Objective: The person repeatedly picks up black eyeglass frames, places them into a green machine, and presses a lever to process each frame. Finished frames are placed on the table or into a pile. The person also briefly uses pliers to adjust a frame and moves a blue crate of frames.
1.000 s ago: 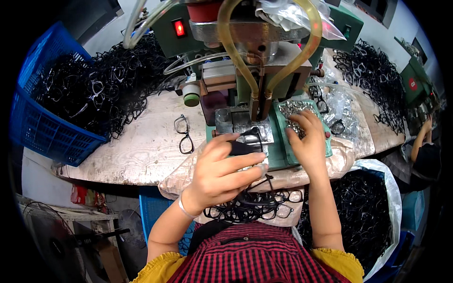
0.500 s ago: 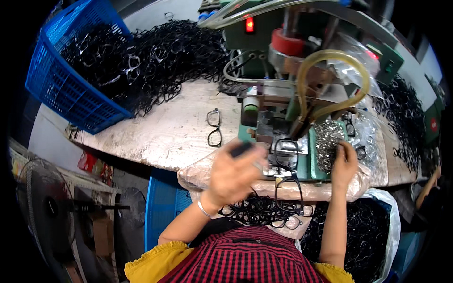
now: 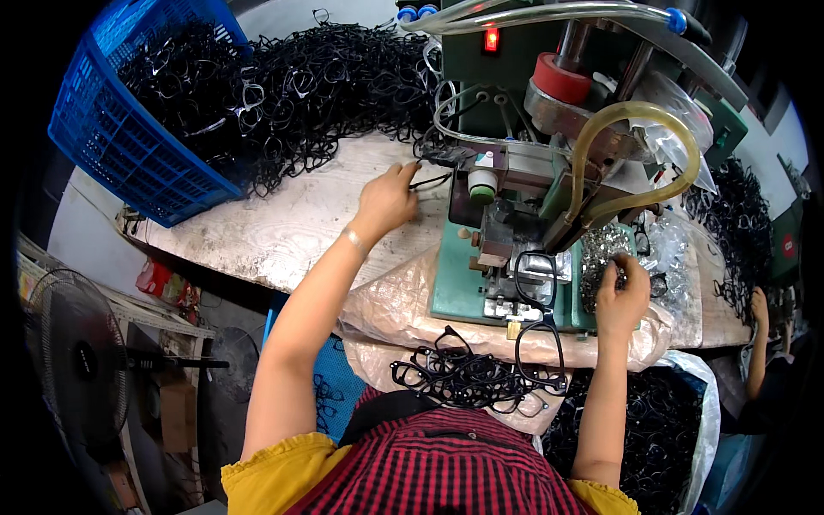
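At the machine's left side, my left hand (image 3: 386,204) is closed, pinching a black eyeglass frame (image 3: 436,180) held edge-on; the fingers hide part of it. My right hand (image 3: 624,299) has its fingertips drawn together over a green tray filled with small shiny metal parts (image 3: 601,249); what they hold, if anything, is too small to make out. Between the hands, another black eyeglass frame (image 3: 541,329) hangs with one rim over the metal fixture of the green machine (image 3: 459,287) and the other below its front edge. A pile of black frames (image 3: 481,375) lies just before me.
A blue basket (image 3: 129,137) of black frames tilts at the far left, beside a large heap of frames (image 3: 335,86). A yellowish hose (image 3: 635,110) loops above the tray. An open sack of frames (image 3: 644,429) stands lower right. A fan (image 3: 81,360) is at left. Another person's arm (image 3: 757,343) shows far right.
My left hand has swung up and away to the table left of the machine and taken the eyeglass frame lying there. The dark object near its fingers is gone. My right hand stays at the tray.
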Action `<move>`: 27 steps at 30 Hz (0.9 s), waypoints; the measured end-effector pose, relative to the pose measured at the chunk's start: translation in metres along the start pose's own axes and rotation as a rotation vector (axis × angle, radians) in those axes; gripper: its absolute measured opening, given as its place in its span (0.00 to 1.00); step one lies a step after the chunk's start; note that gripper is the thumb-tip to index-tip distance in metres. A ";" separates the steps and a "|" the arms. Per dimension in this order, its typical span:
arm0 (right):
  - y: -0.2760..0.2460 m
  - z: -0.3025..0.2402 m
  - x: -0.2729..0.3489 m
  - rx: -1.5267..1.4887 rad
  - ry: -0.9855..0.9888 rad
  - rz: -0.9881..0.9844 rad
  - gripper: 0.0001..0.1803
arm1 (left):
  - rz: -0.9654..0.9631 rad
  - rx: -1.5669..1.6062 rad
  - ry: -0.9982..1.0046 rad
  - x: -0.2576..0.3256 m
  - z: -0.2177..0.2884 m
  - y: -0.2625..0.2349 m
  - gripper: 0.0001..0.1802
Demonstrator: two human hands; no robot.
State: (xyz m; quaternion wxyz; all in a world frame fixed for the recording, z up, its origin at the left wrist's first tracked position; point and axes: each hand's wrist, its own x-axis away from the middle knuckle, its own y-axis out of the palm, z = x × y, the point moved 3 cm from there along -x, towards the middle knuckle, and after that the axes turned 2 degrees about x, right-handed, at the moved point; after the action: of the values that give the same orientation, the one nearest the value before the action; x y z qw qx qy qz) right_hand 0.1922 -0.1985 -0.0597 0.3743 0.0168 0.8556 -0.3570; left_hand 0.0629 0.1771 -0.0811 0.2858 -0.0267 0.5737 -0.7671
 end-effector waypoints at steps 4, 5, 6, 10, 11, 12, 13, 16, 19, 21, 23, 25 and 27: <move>0.010 0.005 -0.008 -0.164 0.090 0.021 0.05 | -0.240 -0.124 -0.150 -0.051 0.006 0.021 0.28; 0.009 0.009 -0.001 -0.188 0.158 -0.015 0.05 | -0.250 -0.160 -0.154 -0.051 0.009 0.022 0.31; 0.008 0.014 0.005 -0.220 0.143 0.067 0.07 | -0.220 -0.146 -0.144 -0.049 0.010 0.020 0.29; -0.028 0.047 0.045 -0.421 0.402 0.080 0.06 | -0.197 -0.071 -0.155 -0.010 -0.005 0.016 0.22; -0.037 0.053 0.053 -0.431 0.428 0.061 0.07 | -0.092 0.007 -0.112 0.009 -0.018 0.019 0.21; -0.044 0.054 0.060 -0.464 0.470 0.050 0.08 | -0.009 0.074 -0.073 0.027 -0.022 0.016 0.20; -0.050 0.052 0.064 -0.506 0.507 0.033 0.08 | 0.080 0.138 -0.046 0.045 -0.022 0.008 0.18; -0.049 0.000 0.041 -0.687 0.456 -0.103 0.08 | 0.268 0.476 -0.206 0.067 -0.018 -0.012 0.10; -0.030 -0.056 0.001 -0.692 0.190 -0.199 0.07 | 0.346 0.661 -0.092 0.067 -0.001 -0.021 0.09; -0.014 -0.075 -0.018 -0.660 -0.024 -0.105 0.06 | 0.343 0.806 -0.068 0.062 0.013 -0.006 0.09; 0.003 -0.073 -0.013 -0.811 0.192 -0.121 0.11 | 0.390 0.980 -0.141 0.076 0.038 -0.001 0.10; 0.004 -0.084 -0.007 -1.035 0.350 -0.082 0.18 | 0.437 1.195 -0.235 0.099 0.039 0.012 0.09; 0.002 -0.093 -0.008 -1.080 0.373 -0.116 0.24 | 0.470 1.218 -0.242 0.110 0.046 0.001 0.09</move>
State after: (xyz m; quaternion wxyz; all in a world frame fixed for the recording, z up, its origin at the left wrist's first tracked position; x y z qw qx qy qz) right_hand 0.1403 -0.1374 -0.0127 0.1522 -0.1609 0.9678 0.1198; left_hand -0.0117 0.0850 -0.0976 0.4720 0.1796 -0.0079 -0.8631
